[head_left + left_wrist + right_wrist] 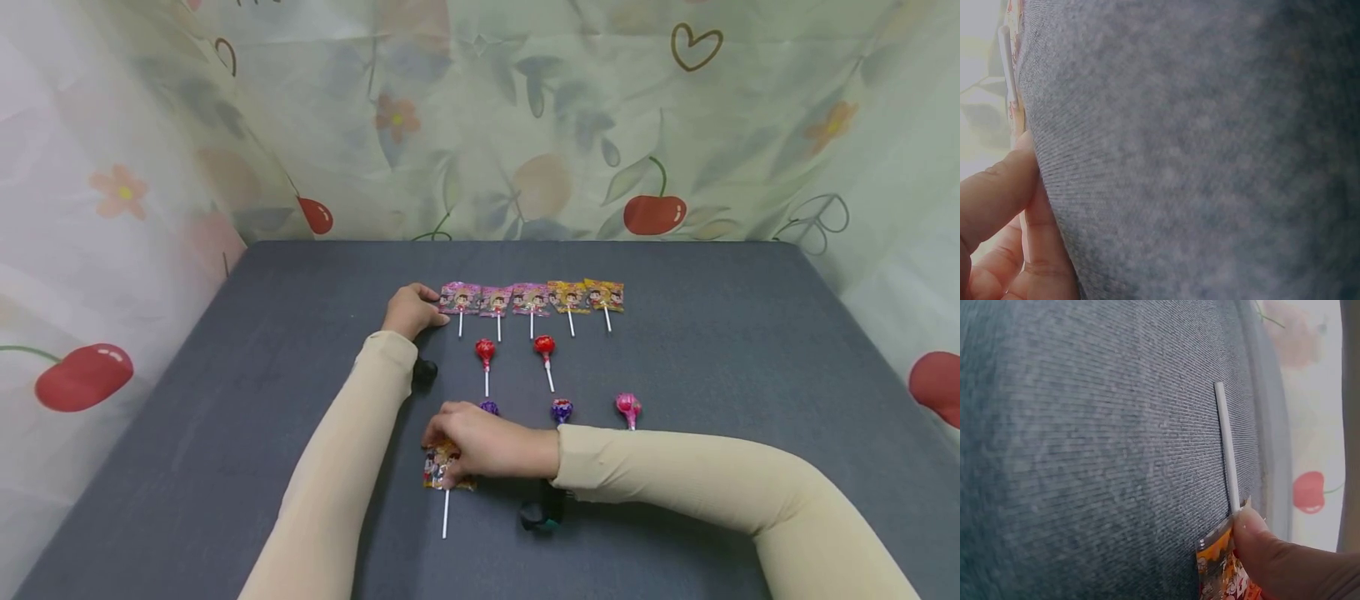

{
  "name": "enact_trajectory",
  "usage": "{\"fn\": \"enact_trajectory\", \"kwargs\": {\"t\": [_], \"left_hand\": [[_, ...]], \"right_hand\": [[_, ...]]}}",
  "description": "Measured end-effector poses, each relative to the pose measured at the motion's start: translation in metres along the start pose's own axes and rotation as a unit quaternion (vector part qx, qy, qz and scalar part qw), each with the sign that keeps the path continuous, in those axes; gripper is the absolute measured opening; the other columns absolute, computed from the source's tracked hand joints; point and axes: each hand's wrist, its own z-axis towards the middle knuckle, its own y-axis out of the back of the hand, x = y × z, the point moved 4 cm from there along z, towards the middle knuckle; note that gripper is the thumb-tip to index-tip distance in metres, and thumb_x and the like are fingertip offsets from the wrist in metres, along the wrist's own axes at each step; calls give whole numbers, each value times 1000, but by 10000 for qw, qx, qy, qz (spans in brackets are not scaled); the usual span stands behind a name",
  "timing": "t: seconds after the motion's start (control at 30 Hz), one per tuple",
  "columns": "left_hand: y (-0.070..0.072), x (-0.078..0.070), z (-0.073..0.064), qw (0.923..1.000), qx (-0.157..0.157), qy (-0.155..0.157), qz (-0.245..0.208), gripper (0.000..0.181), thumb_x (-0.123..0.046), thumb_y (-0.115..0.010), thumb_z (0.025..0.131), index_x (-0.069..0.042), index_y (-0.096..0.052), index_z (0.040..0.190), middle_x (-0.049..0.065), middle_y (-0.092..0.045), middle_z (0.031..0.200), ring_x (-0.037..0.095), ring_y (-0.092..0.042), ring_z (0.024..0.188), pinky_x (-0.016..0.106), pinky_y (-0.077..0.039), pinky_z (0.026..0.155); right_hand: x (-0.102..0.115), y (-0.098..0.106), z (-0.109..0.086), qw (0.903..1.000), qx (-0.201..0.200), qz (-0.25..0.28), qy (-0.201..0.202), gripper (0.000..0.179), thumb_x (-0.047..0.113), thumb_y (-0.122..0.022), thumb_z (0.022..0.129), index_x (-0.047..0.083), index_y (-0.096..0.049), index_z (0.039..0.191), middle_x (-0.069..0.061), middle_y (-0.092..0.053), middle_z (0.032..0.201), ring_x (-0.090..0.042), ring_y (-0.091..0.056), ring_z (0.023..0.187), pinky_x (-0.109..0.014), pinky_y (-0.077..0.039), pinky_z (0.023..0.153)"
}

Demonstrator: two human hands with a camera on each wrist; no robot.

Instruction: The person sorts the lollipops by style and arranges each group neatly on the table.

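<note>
At the left end of a back row of flat-wrapped lollipops, my left hand (412, 311) has its thumb and finger at the left edge of a pink-wrapped lollipop (460, 298). The left wrist view shows the thumb (1007, 187) against the wrapper's edge, close to a white stick (1007, 65). Nearer the front, my right hand (487, 437) grips an orange-wrapped lollipop (437, 468) by its wrapper. That lollipop's stick (1227, 447) points toward the front of the table, and the right thumb (1266, 547) presses where stick and wrapper meet. The right fingers are hidden in the right wrist view.
More pink-wrapped (531, 298) and orange-wrapped lollipops (604, 295) continue the back row. Two red round lollipops (485, 350) lie in front of it. Purple lollipops (562, 410) and a pink one (628, 407) are partly covered by my right arm. Patterned curtains surround the dark table (720, 333).
</note>
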Motion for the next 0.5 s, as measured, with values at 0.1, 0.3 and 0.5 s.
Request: {"fn": "enact_trajectory", "kwargs": {"t": [0.1, 0.3, 0.5], "left_hand": [[-1, 0, 0, 10000, 29, 2, -3, 38, -9, -78, 81, -8, -62, 116, 15, -58, 121, 27, -51, 105, 41, -41, 97], [-1, 1, 2, 10000, 54, -42, 15, 39, -9, -78, 80, -7, -61, 116, 14, -62, 112, 26, -53, 101, 40, -42, 95], [-1, 1, 2, 9999, 71, -92, -11, 40, -8, -78, 80, -7, -61, 117, 12, -65, 106, 25, -55, 97, 39, -43, 93]], "right_hand": [[0, 0, 0, 10000, 10, 26, 57, 39, 24, -81, 78, 9, -68, 112, -1, -63, 106, -7, -53, 92, -19, -46, 81], [1, 1, -2, 9998, -99, 68, 155, 40, 24, -83, 76, 10, -66, 110, 1, -60, 102, -5, -52, 86, -17, -46, 77], [2, 5, -4, 9989, -94, 415, 179, 42, 22, -84, 75, 12, -65, 111, 3, -58, 103, -4, -53, 88, -15, -47, 79]]}}
